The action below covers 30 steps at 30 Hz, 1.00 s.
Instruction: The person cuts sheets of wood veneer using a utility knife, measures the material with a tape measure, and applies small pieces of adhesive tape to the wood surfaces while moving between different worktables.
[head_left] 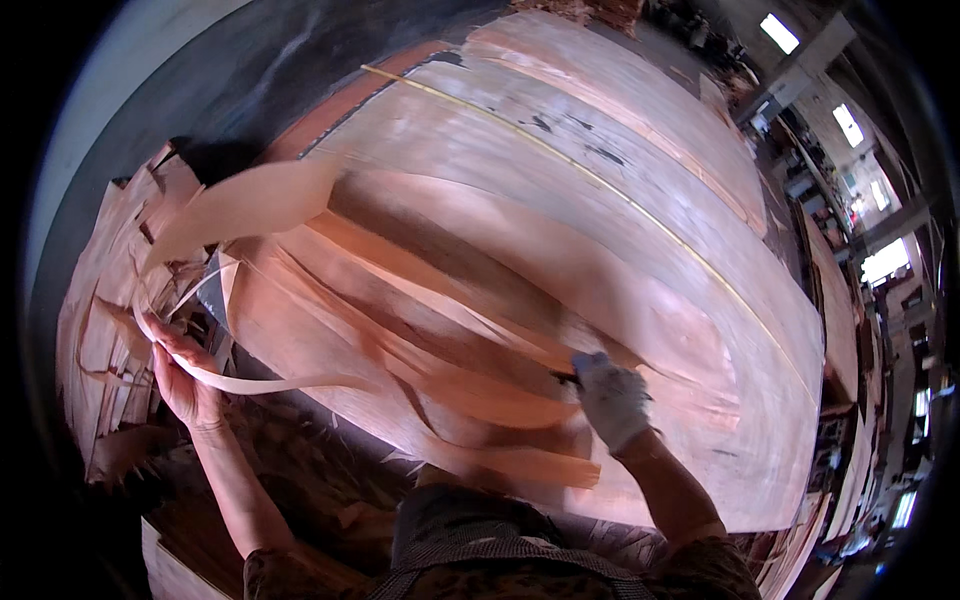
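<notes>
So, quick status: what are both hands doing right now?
Left hand bare, gripping long thin veneer strip. Right hand gloved, pressing small dark tool on large pinkish veneer sheet. Loose veneer scraps piled left.

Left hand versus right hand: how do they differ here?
The left hand is bare; the right hand wears a pale glove. The left hand grips a thin curling veneer strip at the sheet's edge; the right hand presses a small dark tool on the veneer sheet. Both are on veneer.

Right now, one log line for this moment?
left hand bare: grips veneer strip | right hand gloved: dark tool on veneer sheet | scrap pile left
</notes>
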### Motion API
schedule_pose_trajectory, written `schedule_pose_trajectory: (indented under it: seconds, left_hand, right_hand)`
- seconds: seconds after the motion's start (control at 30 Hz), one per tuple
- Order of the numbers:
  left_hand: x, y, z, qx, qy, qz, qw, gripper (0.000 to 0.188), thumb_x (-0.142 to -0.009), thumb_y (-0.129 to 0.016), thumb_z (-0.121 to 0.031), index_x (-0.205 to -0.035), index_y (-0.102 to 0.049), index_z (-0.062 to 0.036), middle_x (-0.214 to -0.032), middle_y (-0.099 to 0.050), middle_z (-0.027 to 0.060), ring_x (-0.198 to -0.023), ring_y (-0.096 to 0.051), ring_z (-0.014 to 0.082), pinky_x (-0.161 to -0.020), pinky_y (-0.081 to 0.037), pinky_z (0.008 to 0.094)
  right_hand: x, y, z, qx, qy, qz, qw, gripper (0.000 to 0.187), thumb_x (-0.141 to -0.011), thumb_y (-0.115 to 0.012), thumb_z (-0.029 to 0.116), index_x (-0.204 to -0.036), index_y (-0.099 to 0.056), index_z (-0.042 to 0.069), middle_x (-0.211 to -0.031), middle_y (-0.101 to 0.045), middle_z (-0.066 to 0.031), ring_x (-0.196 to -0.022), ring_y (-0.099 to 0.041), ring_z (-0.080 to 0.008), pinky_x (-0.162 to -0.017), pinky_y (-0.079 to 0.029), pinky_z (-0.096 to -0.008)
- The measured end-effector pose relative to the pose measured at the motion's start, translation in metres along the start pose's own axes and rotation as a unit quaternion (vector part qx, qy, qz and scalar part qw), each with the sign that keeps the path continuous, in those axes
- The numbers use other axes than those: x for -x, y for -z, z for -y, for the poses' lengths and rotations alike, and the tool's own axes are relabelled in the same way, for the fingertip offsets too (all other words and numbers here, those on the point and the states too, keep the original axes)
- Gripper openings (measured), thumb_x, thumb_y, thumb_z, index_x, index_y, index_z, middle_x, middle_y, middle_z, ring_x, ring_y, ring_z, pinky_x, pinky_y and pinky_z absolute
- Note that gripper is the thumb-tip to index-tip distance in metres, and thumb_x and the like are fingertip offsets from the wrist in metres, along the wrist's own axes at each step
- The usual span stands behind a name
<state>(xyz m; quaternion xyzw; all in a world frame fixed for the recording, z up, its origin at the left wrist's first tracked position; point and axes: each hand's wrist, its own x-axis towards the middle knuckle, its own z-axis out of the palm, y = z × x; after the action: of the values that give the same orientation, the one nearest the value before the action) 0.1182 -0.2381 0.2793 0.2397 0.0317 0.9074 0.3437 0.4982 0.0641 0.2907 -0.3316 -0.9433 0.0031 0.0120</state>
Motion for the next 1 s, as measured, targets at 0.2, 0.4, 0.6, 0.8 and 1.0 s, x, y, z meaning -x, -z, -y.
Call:
schedule_pose_trajectory:
  seconds: [0.2,0.4,0.6,0.8,1.0]
  left_hand:
    - [-0.046,-0.072,0.125,-0.099,0.091,0.084,0.987,0.050,-0.095,-0.036,-0.017,-0.140,-0.014,-0.0163,-0.110,-0.051,0.0114,-0.079,-0.054,0.0182,-0.058,-0.049,0.0320]
    - [0.014,-0.143,0.260,-0.239,0.192,0.133,0.943,0.045,-0.092,-0.041,-0.014,-0.132,-0.025,-0.0002,-0.094,-0.053,0.0196,-0.065,-0.059,0.0223,-0.041,-0.053,0.0286]
    - [0.103,-0.230,0.406,-0.313,0.286,0.140,0.895,0.032,-0.091,-0.044,-0.017,-0.118,-0.042,0.0003,-0.096,-0.058,0.0182,-0.066,-0.061,0.0182,-0.046,-0.053,0.0265]
    - [0.114,-0.284,0.495,-0.296,0.229,0.200,0.906,0.031,-0.092,-0.044,-0.017,-0.119,-0.043,-0.0017,-0.110,-0.057,0.0190,-0.084,-0.063,0.0172,-0.059,-0.055,0.0259]
    - [0.106,-0.293,0.527,-0.309,0.210,0.214,0.903,0.034,-0.093,-0.043,-0.017,-0.124,-0.042,-0.0042,-0.121,-0.051,0.0182,-0.096,-0.060,0.0173,-0.066,-0.055,0.0261]
  right_hand:
    - [0.177,0.041,-0.095,-0.001,-0.197,-0.094,0.976,0.025,-0.072,-0.062,0.007,-0.096,-0.056,0.009,-0.076,-0.061,-0.0115,-0.062,-0.060,-0.0307,-0.054,-0.048,-0.0354]
    - [0.413,0.072,-0.154,0.070,-0.499,-0.211,0.838,0.018,-0.078,-0.059,0.003,-0.095,-0.059,0.006,-0.082,-0.064,-0.0117,-0.063,-0.060,-0.0280,-0.063,-0.049,-0.0298]
    - [0.680,0.070,-0.202,-0.039,-0.648,-0.376,0.661,0.015,-0.084,-0.054,0.002,-0.099,-0.055,0.000,-0.080,-0.061,-0.0048,-0.067,-0.050,-0.0103,-0.070,-0.046,-0.0253]
    - [0.762,0.063,-0.250,0.064,-0.614,-0.415,0.668,0.015,-0.087,-0.052,0.008,-0.101,-0.056,0.004,-0.084,-0.059,-0.0013,-0.064,-0.050,-0.0084,-0.058,-0.044,-0.0215]
    - [0.804,0.088,-0.359,-0.124,-0.456,-0.614,0.632,0.025,-0.085,-0.055,0.005,-0.110,-0.057,0.004,-0.100,-0.062,-0.0053,-0.084,-0.057,-0.0132,-0.076,-0.048,-0.0248]
